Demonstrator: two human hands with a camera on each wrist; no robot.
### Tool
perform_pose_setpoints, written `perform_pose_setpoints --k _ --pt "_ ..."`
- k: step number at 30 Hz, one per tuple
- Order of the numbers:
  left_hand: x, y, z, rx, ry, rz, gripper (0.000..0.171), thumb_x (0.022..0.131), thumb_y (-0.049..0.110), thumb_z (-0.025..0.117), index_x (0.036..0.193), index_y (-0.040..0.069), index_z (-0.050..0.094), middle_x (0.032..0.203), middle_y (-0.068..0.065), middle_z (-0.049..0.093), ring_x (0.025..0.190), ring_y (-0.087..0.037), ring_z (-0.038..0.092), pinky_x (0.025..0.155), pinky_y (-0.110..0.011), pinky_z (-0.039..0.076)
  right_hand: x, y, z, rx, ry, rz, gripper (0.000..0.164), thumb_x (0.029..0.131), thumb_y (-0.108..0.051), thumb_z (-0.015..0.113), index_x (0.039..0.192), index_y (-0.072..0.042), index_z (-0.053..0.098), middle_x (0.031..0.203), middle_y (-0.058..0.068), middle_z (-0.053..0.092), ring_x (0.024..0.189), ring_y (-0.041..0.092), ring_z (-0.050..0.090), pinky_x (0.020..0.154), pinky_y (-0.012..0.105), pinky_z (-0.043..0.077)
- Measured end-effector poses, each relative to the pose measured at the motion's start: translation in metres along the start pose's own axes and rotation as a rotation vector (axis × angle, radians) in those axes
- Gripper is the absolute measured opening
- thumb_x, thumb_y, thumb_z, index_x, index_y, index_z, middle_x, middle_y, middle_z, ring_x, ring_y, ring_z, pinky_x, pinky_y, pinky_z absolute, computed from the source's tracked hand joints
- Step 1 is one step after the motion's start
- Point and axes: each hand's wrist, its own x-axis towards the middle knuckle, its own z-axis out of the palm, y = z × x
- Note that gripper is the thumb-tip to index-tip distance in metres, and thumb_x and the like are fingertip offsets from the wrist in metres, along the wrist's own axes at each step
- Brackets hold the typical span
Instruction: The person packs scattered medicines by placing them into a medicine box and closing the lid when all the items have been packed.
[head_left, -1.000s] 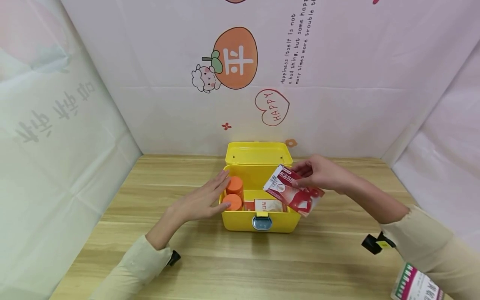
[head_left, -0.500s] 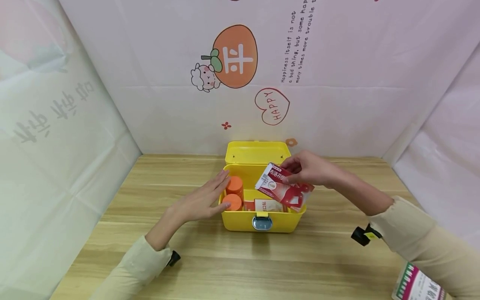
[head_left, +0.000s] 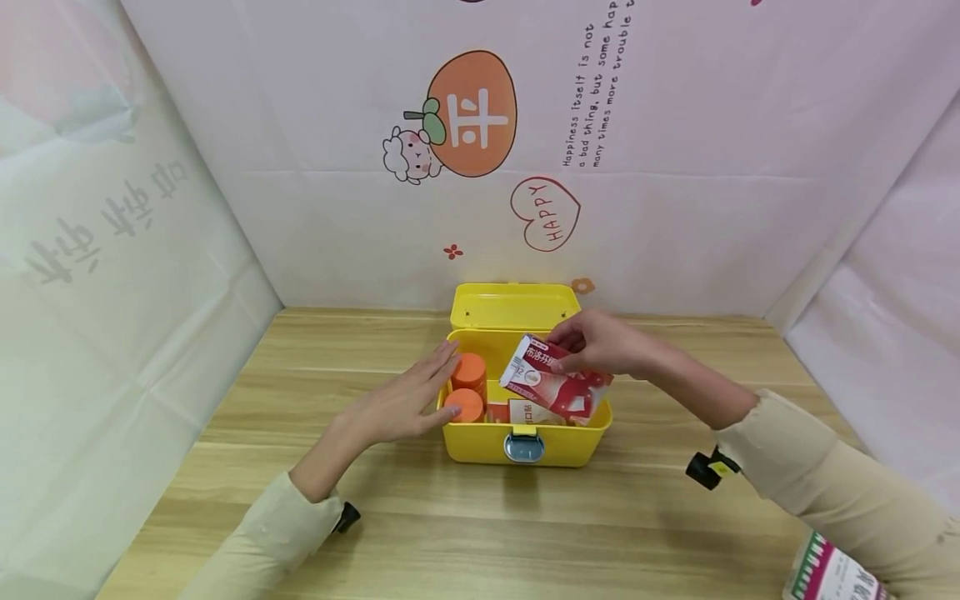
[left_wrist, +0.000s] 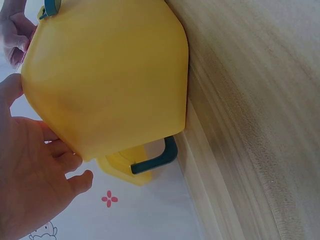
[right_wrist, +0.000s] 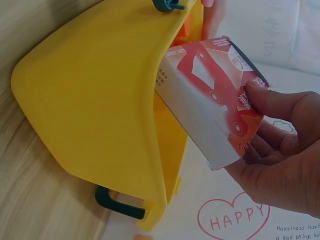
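Note:
A yellow lidded box [head_left: 480, 446] stands on the table with its lid [head_left: 517, 307] raised at the back. My right hand [head_left: 600, 343] pinches a red and white medicine box [right_wrist: 215, 95] between thumb and fingers, tilted over the right half of the opening. One lower corner of it dips past the rim in the right wrist view. My left hand [head_left: 408, 396] rests at the box's left rim, fingers extended. Beside it, inside, are two orange-capped bottles [head_left: 469, 368]. A white and red packet [head_left: 528, 411] lies inside, partly covered by the medicine box.
A green, white and magenta box [head_left: 832, 571] lies at the table's near right corner, partly under the right sleeve. A printed curtain [head_left: 337, 233] hangs behind the table [head_left: 450, 533]. The yellow box has a metal front latch [head_left: 524, 447] and dark green side handles [left_wrist: 157, 160].
My right hand has moved left with the medicine box, from the right rim to over the opening, and slightly lower in the last half second. The left hand has stayed in place.

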Motion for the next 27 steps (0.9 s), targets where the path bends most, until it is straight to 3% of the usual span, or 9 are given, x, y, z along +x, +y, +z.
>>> perform_pose_setpoints --k 27 --pt "-0.001 -0.001 -0.002 -0.004 0.004 0.027 0.082 0.102 0.061 0.034 0.16 0.009 0.008 0.17 -0.005 -0.005 0.157 -0.022 0.0 0.126 -0.044 0.018 0.037 0.018 0.036 -0.129 -0.214 0.031 0.021 0.086 -0.008 0.076 0.107 -0.006 0.075 0.1 0.004 0.074 0.09 0.018 0.063 0.091 0.036 0.056"
